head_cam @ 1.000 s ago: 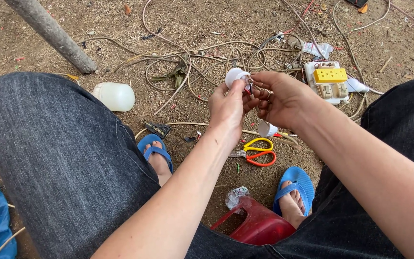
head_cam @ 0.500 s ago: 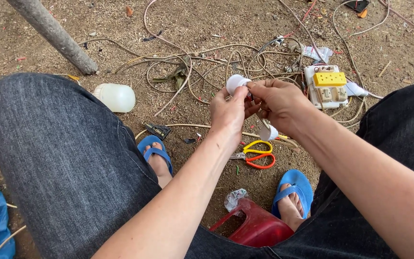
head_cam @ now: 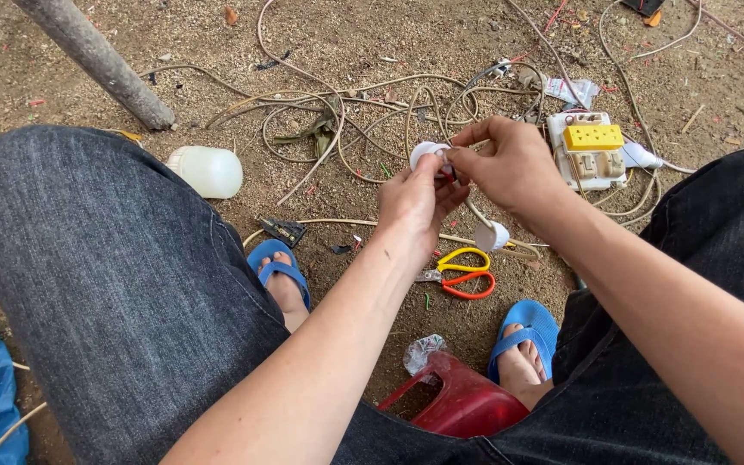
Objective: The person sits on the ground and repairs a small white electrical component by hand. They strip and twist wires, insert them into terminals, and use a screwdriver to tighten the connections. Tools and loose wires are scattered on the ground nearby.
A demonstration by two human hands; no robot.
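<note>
The left hand [head_cam: 415,202] pinches a small white round plug part [head_cam: 428,155] at chest height while the right hand [head_cam: 510,164] grips and works its edge, seemingly an assembly step needing steady, fine fingertip alignment; scissors [head_cam: 462,274] lie on the ground below.

Centre: left hand [head_cam: 415,202] and right hand [head_cam: 510,168] meet over a small white round fitting [head_cam: 428,153], above the dirt ground [head_cam: 372,43].
12 o'clock: tangled cables [head_cam: 346,112] cover the ground; little bare room.
2 o'clock: white-and-yellow socket block [head_cam: 592,148] blocks that side.
6 o'clock: scissors [head_cam: 462,274] and red stool [head_cam: 462,400] between the blue sandals [head_cam: 277,263].
10 o'clock: white plastic jug [head_cam: 208,170] and grey pole [head_cam: 101,60]; open dirt between them.
</note>
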